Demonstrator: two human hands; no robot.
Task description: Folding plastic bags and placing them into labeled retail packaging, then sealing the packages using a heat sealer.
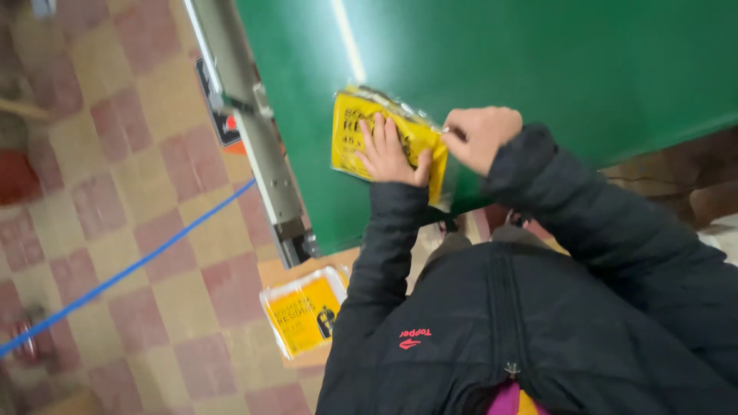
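Observation:
A yellow packet in clear plastic wrap (355, 134) lies on the green table top (584, 69) near its edge. My left hand (387, 154) presses flat on the packet with the fingers spread. At the packet's right corner my right hand (480, 137) is closed, pinching the edge of the clear wrap. Both arms wear black padded jacket sleeves.
A metal rail (250, 123) runs along the green table's edge. A second yellow packet in plastic (304, 311) lies on the checkered tile floor (115, 154) below. A blue line (131, 265) crosses the floor. A reddish object (15, 177) sits at the far left.

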